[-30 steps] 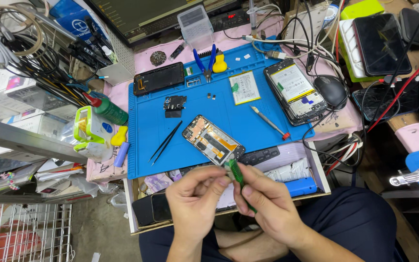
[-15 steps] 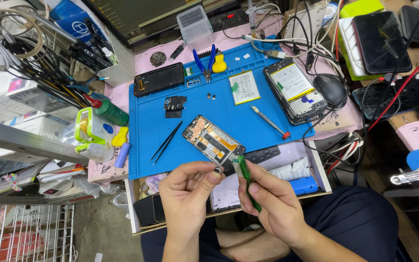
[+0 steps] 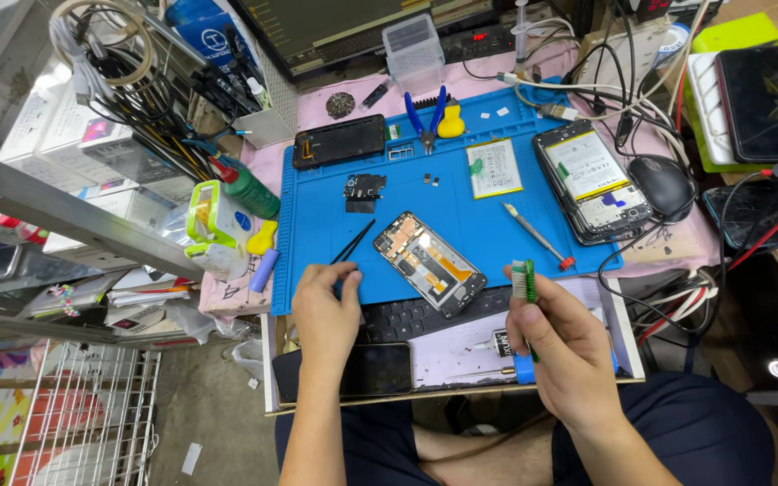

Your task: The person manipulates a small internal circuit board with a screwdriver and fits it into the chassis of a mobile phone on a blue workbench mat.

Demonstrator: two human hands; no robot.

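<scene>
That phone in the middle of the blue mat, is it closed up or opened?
Opened. The phone lies flat on the blue mat with no cover, its circuit boards and copper-coloured parts showing.

Single head-worn view is looking steeply down from above the seated person, facing forward over the blue mat [image 3: 497, 216], framing the bench closely.

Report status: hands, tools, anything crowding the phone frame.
Left hand pinching black tweezers on blue mat. Right hand gripping green brush. Opened phone frame lies between, untouched, unobstructed.
</scene>
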